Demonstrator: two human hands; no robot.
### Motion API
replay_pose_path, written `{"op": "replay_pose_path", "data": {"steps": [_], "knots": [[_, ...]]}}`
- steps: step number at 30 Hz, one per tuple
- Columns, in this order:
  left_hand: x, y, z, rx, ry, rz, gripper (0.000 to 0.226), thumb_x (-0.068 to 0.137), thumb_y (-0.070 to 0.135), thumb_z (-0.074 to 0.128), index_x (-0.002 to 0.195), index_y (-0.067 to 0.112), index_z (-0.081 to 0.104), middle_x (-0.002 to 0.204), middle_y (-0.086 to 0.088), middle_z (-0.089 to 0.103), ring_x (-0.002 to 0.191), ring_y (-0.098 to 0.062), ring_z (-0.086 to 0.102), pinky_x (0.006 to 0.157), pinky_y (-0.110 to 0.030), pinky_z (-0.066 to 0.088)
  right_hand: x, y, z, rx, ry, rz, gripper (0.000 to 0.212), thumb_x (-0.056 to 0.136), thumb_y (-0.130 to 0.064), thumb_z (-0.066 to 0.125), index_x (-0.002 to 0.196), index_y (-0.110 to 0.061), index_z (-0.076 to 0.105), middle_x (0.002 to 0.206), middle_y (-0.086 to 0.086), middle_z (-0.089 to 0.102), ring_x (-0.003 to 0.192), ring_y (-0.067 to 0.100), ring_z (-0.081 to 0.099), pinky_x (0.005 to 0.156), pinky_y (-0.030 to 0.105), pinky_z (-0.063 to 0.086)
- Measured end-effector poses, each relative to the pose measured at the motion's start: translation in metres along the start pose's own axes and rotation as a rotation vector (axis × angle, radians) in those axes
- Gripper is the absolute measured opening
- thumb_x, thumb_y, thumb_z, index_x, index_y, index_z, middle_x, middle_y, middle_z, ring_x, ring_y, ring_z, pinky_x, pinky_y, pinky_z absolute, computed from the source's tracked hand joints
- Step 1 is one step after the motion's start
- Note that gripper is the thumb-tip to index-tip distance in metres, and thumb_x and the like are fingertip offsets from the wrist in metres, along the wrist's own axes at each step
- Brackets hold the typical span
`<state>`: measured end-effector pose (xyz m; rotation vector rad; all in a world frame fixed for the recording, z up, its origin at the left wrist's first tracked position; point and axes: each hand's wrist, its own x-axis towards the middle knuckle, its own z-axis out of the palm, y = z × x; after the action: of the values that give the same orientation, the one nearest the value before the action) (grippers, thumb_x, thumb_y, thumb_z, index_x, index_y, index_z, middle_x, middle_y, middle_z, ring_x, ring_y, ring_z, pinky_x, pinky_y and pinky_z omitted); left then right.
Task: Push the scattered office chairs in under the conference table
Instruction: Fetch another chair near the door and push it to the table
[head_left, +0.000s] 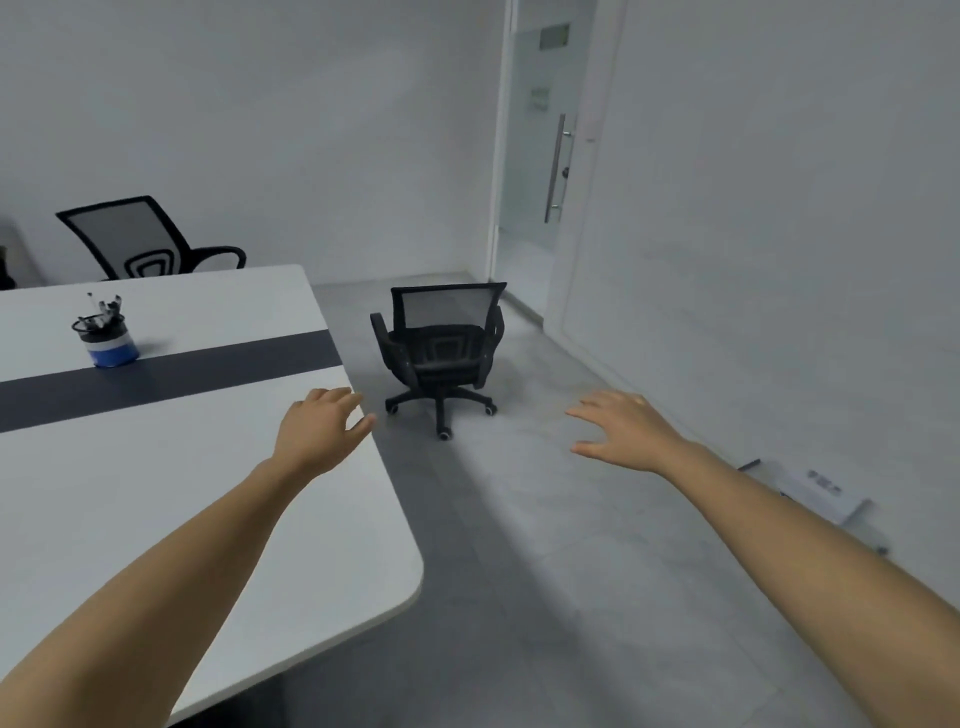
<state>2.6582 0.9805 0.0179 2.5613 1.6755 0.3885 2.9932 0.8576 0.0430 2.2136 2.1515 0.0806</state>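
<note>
Both hands, left hand and right hand, are reaching with released grip toward the black mesh office chair, which next needs grasping and pushing under the white surface.

Ahead of your bare, empty grips, the chair has a see-through black mesh back and matt black plastic arms. Under your left grip the counter is smooth, matt white. The floor looks like dull grey tile. The door handle beyond is brushed metal.
</note>
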Motion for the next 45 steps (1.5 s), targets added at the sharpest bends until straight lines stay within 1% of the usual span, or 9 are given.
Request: {"op": "replay_pose_path", "data": {"steps": [4, 8, 14, 17, 22, 27, 30, 38, 45], "knots": [[0.078, 0.005, 0.017, -0.056, -0.009, -0.021, 0.048, 0.097, 0.041, 0.040, 0.138, 0.017, 0.047, 0.148, -0.004, 0.044, 0.137, -0.026, 0.036, 0.108, -0.040, 0.034, 0.064, 0.041, -0.011, -0.057, -0.051, -0.004, 0.058, 0.089, -0.049, 0.051, 0.141, -0.027, 0.038, 0.147, 0.002, 0.040, 0.138, 0.020, 0.032, 0.111, 0.035, 0.025], [0.154, 0.015, 0.037, -0.105, -0.041, -0.025, 0.049, 0.097, 0.042, 0.040, 0.140, 0.019, 0.043, 0.149, -0.003, 0.041, 0.138, -0.025, 0.034, 0.110, -0.039, 0.032, 0.124, 0.080, -0.013, -0.034, -0.061, 0.043, 0.058, 0.090, -0.048, 0.051, 0.142, -0.028, 0.036, 0.150, 0.002, 0.036, 0.141, 0.019, 0.027, 0.113, 0.035, 0.023], [0.227, 0.029, 0.080, -0.117, -0.141, -0.043, 0.051, 0.097, 0.042, 0.038, 0.143, 0.020, 0.039, 0.151, -0.003, 0.038, 0.140, -0.024, 0.031, 0.112, -0.040, 0.029, 0.188, 0.133, 0.017, -0.048, -0.177, 0.076, 0.060, 0.091, -0.049, 0.049, 0.145, -0.029, 0.032, 0.154, 0.002, 0.029, 0.143, 0.017, 0.024, 0.115, 0.032, 0.021], [0.268, 0.040, 0.095, -0.097, -0.174, -0.051, 0.050, 0.098, 0.042, 0.038, 0.142, 0.019, 0.040, 0.152, -0.004, 0.037, 0.140, -0.024, 0.031, 0.112, -0.041, 0.028, 0.230, 0.160, 0.028, -0.006, -0.164, 0.095, 0.059, 0.091, -0.047, 0.051, 0.144, -0.029, 0.033, 0.153, 0.004, 0.031, 0.142, 0.018, 0.025, 0.114, 0.033, 0.022], [0.361, 0.060, 0.117, -0.081, -0.123, -0.068, 0.047, 0.097, 0.041, 0.040, 0.138, 0.018, 0.046, 0.148, -0.004, 0.042, 0.137, -0.026, 0.034, 0.109, -0.040, 0.031, 0.314, 0.222, 0.051, 0.079, -0.160, 0.152, 0.058, 0.091, -0.045, 0.052, 0.144, -0.028, 0.034, 0.151, 0.003, 0.035, 0.141, 0.018, 0.028, 0.112, 0.031, 0.025], [0.443, 0.068, 0.136, -0.070, -0.102, -0.175, 0.048, 0.096, 0.040, 0.043, 0.139, 0.018, 0.044, 0.148, -0.005, 0.044, 0.137, -0.026, 0.034, 0.110, -0.041, 0.032, 0.401, 0.283, 0.060, 0.093, -0.179, 0.108, 0.059, 0.092, -0.045, 0.051, 0.144, -0.027, 0.033, 0.151, 0.002, 0.034, 0.141, 0.019, 0.027, 0.113, 0.031, 0.025], [0.483, 0.074, 0.149, -0.068, -0.097, -0.236, 0.047, 0.096, 0.038, 0.043, 0.138, 0.018, 0.046, 0.146, -0.004, 0.046, 0.135, -0.027, 0.036, 0.107, -0.040, 0.033, 0.462, 0.307, 0.062, 0.104, -0.186, 0.058, 0.059, 0.092, -0.044, 0.051, 0.145, -0.027, 0.031, 0.152, 0.002, 0.032, 0.141, 0.020, 0.026, 0.114, 0.033, 0.025], [0.578, 0.051, 0.189, -0.001, -0.168, -0.363, 0.050, 0.094, 0.033, 0.046, 0.142, 0.021, 0.039, 0.150, -0.002, 0.039, 0.139, -0.027, 0.029, 0.110, -0.040, 0.031, 0.608, 0.309, 0.102, 0.141, -0.242, -0.076, 0.058, 0.092, -0.039, 0.050, 0.145, -0.026, 0.031, 0.151, 0.003, 0.032, 0.140, 0.023, 0.026, 0.112, 0.038, 0.027], [0.714, -0.002, 0.246, -0.024, -0.211, -0.430, 0.059, 0.092, 0.031, 0.050, 0.146, 0.019, 0.029, 0.156, -0.006, 0.025, 0.144, -0.028, 0.019, 0.113, -0.044, 0.026, 0.769, 0.303, 0.139, 0.110, -0.301, -0.131, 0.061, 0.093, -0.034, 0.050, 0.147, -0.024, 0.024, 0.155, 0.008, 0.024, 0.143, 0.025, 0.020, 0.114, 0.038, 0.023]]}}
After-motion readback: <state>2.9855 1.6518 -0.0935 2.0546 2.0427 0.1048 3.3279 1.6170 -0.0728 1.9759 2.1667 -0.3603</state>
